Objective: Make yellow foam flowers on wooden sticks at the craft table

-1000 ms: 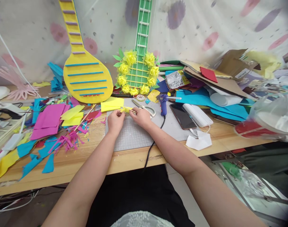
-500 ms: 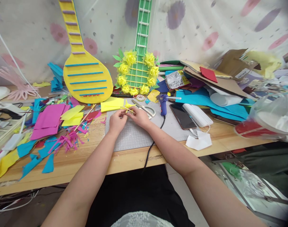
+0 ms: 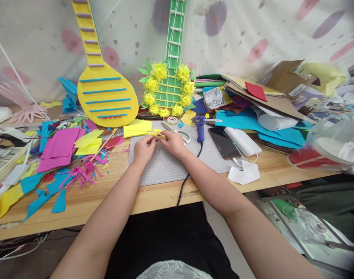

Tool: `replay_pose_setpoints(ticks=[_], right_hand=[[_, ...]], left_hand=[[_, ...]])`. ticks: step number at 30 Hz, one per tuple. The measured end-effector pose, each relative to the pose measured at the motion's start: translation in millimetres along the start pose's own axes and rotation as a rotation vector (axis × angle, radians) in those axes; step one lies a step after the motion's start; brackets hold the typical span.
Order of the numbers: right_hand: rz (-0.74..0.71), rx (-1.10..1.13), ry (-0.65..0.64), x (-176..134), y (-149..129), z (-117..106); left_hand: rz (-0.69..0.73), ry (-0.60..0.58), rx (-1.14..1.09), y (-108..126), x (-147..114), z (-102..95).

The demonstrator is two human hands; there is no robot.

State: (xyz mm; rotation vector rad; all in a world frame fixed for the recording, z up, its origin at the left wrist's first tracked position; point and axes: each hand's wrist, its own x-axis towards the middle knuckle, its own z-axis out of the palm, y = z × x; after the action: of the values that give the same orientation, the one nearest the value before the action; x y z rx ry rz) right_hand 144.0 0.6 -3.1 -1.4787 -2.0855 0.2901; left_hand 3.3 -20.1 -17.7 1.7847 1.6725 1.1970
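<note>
My left hand (image 3: pixel 144 149) and my right hand (image 3: pixel 173 143) meet over the grey cutting mat (image 3: pixel 162 168), fingertips pinched close together. Between them is a small piece of yellow paper (image 3: pixel 157 131) with a thin pale stick against it; the fingers partly cover both. Just behind the left hand lies a stack of yellow paper (image 3: pixel 138 128). Scissors with pale handles (image 3: pixel 184 135) rest behind the right hand. A blue glue gun (image 3: pixel 200 130) lies to the right, its black cord running to the table's front edge.
A yellow paper lute (image 3: pixel 107 95) and a green one with yellow flowers (image 3: pixel 173 89) lean at the back. Magenta sheets (image 3: pixel 59 147) and blue scraps lie left. A phone (image 3: pixel 224 143), a white power bank (image 3: pixel 243 141) and a red-and-clear tub (image 3: pixel 319 157) stand right.
The yellow paper between my fingers now sits lower and shows less of its spread ends. Both hands stay in nearly the same place.
</note>
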Motion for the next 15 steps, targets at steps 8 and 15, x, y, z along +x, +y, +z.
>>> replay_pose_setpoints(ticks=[8,15], right_hand=[[0.01,-0.008,-0.007,-1.4,-1.3,-2.6],[0.026,0.003,-0.023,-1.4,-2.5,-4.0]], left_hand=[[0.001,-0.007,0.034,3.5,-1.2,-2.1],[-0.013,-0.012,0.076,3.7,-0.6,-3.0]])
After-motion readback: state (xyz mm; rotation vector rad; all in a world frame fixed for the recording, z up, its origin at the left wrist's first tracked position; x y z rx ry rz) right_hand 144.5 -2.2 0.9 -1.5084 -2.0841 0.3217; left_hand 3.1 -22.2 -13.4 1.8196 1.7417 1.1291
